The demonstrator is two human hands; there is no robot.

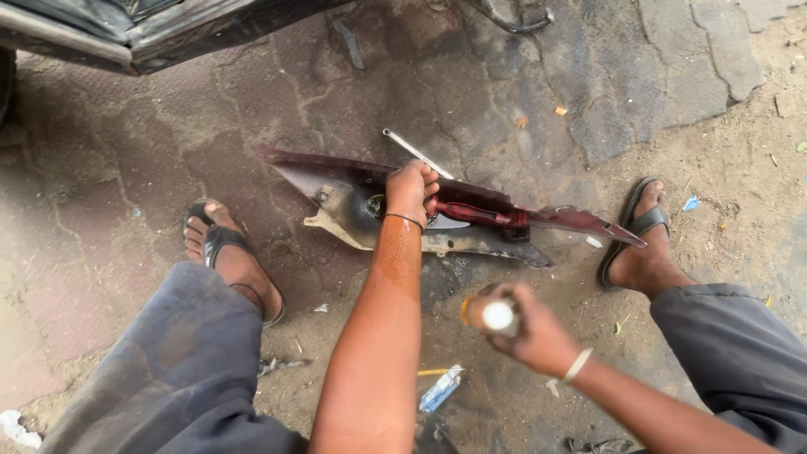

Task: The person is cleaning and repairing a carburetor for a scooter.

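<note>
1. Maroon motorcycle side panel (471,220) lies on the paved ground (168,151), long axis left-to-right, ahead of both hands.
2. Left hand (412,192) grips its upper edge; nearer.
3. Right hand (530,332) hangs back, closed round a tool handle (498,316).

roadside repair spot: greasy paving (521,92)

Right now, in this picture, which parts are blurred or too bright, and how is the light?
Head view: soft, even daylight with no hard shadows; the left hand and the dark red panel are sharp; the right hand is a little soft, and the tip of the tool it holds glares white; the edges bend slightly.
</note>
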